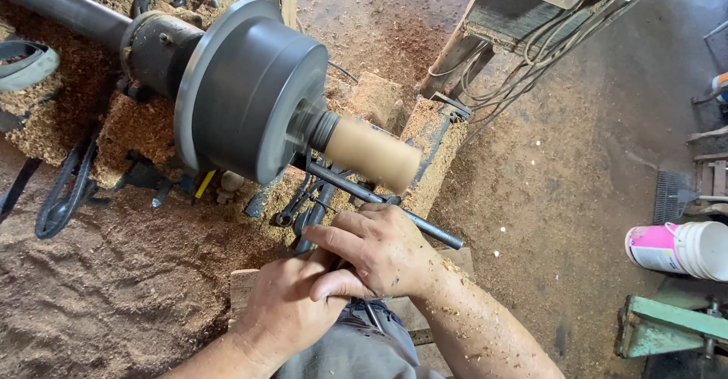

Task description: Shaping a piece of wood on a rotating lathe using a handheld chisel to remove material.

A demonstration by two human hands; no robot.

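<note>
Right hand (383,250) clasped over left hand (292,307), both gripping metal tool (379,197) under spinning wooden cylinder (373,154).

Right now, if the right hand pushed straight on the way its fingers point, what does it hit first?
Probably the dark metal tool bar just beyond the right hand, then the spinning pale wooden cylinder on the lathe. Depth between bar and wood is unclear.

Place: a woodturning workshop.
Machine: a lathe with a big grey chuck (250,91) turning a pale wood cylinder (373,154).
Floor: sawdust (136,273) lies everywhere.
Wall side: cables (531,56) hang loose.
</note>
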